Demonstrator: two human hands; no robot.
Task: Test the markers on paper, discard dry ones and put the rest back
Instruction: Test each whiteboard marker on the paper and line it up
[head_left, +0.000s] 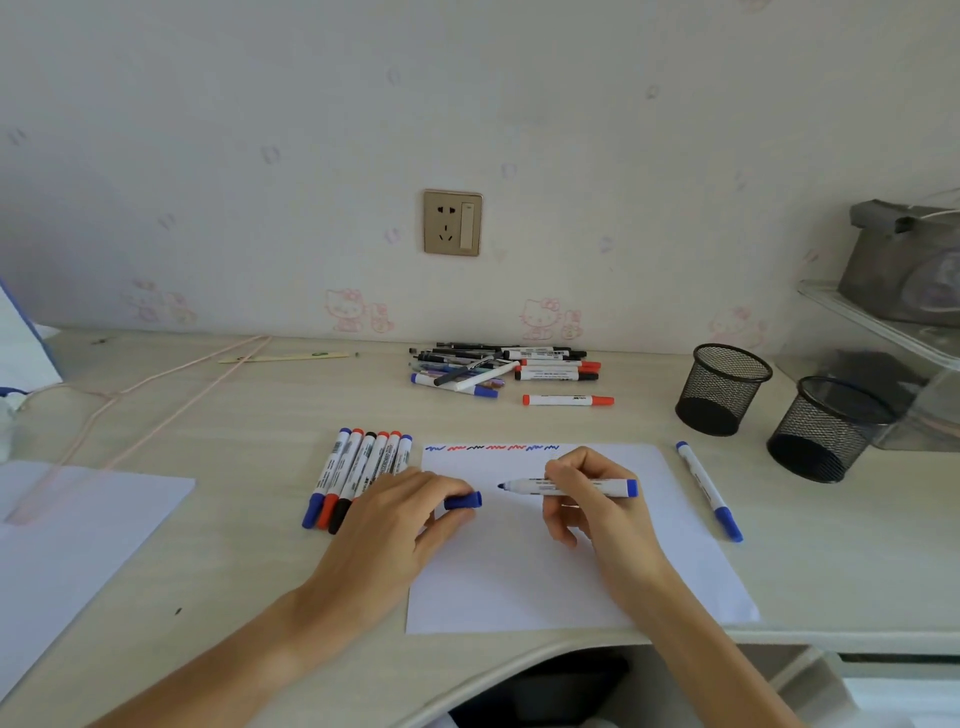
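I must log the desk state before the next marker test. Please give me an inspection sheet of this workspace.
Surface: pale desk.
Job's things: paper with seven squiggles; row of six markers to its left; one blue marker to its right; pen pile and a red marker behind; two mesh cups.
Clutter: second sheet.
Hands: left hand holds blue cap; right hand holds uncapped marker.
Cables: pink cord.
Surroundings: wall socket, clear shelf.
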